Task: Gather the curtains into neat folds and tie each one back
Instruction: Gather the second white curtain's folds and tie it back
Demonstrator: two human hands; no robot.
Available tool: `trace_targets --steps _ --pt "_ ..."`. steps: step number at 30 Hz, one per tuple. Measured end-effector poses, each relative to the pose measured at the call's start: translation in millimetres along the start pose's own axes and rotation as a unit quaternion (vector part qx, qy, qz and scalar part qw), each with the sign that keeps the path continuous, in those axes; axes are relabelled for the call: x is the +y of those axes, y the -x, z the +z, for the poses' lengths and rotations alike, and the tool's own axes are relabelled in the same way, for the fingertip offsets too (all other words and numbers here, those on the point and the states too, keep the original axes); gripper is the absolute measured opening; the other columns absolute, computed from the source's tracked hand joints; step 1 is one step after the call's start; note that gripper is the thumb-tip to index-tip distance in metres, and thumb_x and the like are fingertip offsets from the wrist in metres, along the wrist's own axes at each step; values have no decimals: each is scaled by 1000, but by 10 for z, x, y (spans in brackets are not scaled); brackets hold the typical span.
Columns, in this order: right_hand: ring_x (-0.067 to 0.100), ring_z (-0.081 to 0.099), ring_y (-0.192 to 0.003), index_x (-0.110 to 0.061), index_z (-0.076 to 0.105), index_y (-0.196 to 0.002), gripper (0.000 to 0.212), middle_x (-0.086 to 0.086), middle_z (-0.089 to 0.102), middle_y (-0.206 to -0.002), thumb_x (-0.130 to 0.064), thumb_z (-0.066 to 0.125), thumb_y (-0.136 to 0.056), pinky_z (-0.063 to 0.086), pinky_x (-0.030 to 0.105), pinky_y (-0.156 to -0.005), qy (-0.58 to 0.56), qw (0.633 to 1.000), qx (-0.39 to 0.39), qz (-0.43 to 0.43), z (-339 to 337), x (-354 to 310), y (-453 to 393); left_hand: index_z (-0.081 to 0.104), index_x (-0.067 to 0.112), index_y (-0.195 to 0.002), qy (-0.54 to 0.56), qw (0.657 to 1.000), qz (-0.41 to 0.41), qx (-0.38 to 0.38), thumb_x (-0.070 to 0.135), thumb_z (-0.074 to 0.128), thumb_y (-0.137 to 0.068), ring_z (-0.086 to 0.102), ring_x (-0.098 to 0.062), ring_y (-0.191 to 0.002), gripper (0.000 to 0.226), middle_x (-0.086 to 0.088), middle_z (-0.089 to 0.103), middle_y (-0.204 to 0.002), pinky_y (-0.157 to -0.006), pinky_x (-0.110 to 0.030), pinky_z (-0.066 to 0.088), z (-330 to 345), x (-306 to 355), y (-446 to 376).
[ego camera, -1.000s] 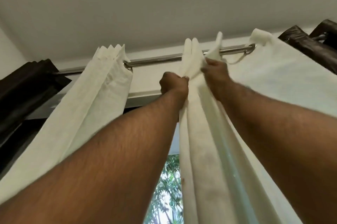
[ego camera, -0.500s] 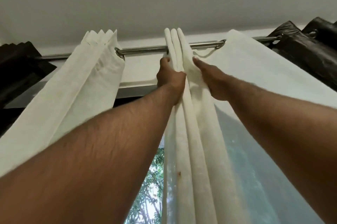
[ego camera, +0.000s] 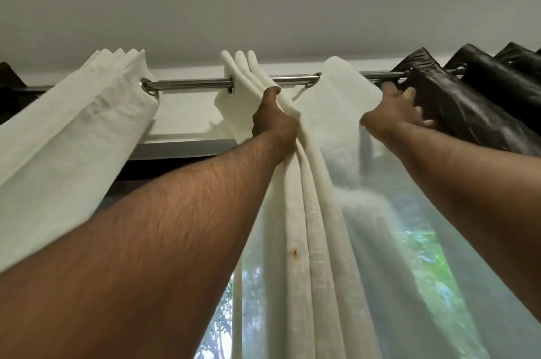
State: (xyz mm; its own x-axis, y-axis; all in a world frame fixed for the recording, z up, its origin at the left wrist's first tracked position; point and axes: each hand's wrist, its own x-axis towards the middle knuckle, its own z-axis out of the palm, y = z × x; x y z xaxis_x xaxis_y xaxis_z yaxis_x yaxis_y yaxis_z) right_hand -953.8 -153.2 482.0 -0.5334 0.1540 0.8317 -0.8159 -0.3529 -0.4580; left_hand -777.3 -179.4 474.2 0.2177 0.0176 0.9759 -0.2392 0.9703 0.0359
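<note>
White curtain (ego camera: pixel 310 212) folds gripped by left hand (ego camera: pixel 273 121); right hand (ego camera: pixel 395 113) reaches along rod (ego camera: pixel 190 85).

Daylight is coming in through the window (ego camera: pixel 421 247) low in frame, backlighting the sheer white curtain (ego camera: pixel 345 136) so it is glowing. The ceiling (ego camera: pixel 263 1) is staying dim, flat grey. The right hand (ego camera: pixel 392 115) is smearing with motion blur. Wide-angle lens is bowing the curtain rod (ego camera: pixel 193 85) at the edges.
</note>
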Motion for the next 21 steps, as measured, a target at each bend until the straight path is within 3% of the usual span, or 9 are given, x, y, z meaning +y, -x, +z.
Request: trace_targets --steps 4,6,9,11,13,16,19,21 --pt "42 51 -120 -16 45 -129 57 17 47 -132 -16 66 -75 47 54 -98 -86 996 -13 14 -147 215 -224 49 39 -136 0 1000 -7 15 4 42 -91 54 -24 -121 57 -3 52 -139 -104 -35 46 329 90 18" --pt "35 57 -113 -4 51 -126 55 19 56 -128 -9 68 -74 51 46 -95 -166 983 -73 29 -205 295 -353 53 38 -134 -26 1000 -10 1 5 40 -92 52 -23 -124 55 -1 52 -141 -108 -33 42 464 84 27" --pt "24 59 -85 4 54 -126 52 18 58 -108 -4 67 -77 52 33 -74 -244 959 -141 34 -213 341 -416 70 24 -110 -70 997 -28 -16 0 45 -90 60 -23 -110 41 -4 63 -122 -97 -33 51 506 63 -9" --pt "28 60 -96 6 51 -128 50 16 54 -104 -7 65 -82 47 32 -75 -243 959 -144 38 -151 335 -421 74 15 -92 -98 994 -42 -5 -8 43 -86 62 -20 -94 40 -5 66 -105 -86 -33 56 451 68 -12" --pt "28 58 -108 2 50 -130 46 13 49 -104 -5 58 -86 47 34 -83 -261 952 -155 40 -66 314 -393 74 13 -86 -110 993 -39 19 -10 44 -84 61 -18 -91 38 -4 67 -102 -85 -32 57 358 88 25" --pt "35 56 -116 -9 54 -127 42 13 57 -117 -8 49 -85 48 40 -95 -260 959 -102 36 45 185 -256 73 13 -102 -125 992 -11 34 -5 47 -87 60 -21 -107 35 -5 66 -113 -94 -29 51 156 152 70" --pt "34 56 -118 -11 58 -125 42 15 58 -130 -5 46 -86 44 33 -98 -280 958 -65 20 159 -108 11 56 18 -134 -143 988 40 30 1 46 -90 50 -22 -127 48 -6 54 -139 -104 -22 37 -81 195 59" --pt "29 62 -111 -8 60 -122 35 14 65 -120 -2 47 -90 47 27 -92 -353 928 -121 -12 242 -429 278 44 21 -143 -163 985 55 25 2 47 -89 48 -22 -130 57 -6 49 -144 -102 -21 35 -227 187 35"
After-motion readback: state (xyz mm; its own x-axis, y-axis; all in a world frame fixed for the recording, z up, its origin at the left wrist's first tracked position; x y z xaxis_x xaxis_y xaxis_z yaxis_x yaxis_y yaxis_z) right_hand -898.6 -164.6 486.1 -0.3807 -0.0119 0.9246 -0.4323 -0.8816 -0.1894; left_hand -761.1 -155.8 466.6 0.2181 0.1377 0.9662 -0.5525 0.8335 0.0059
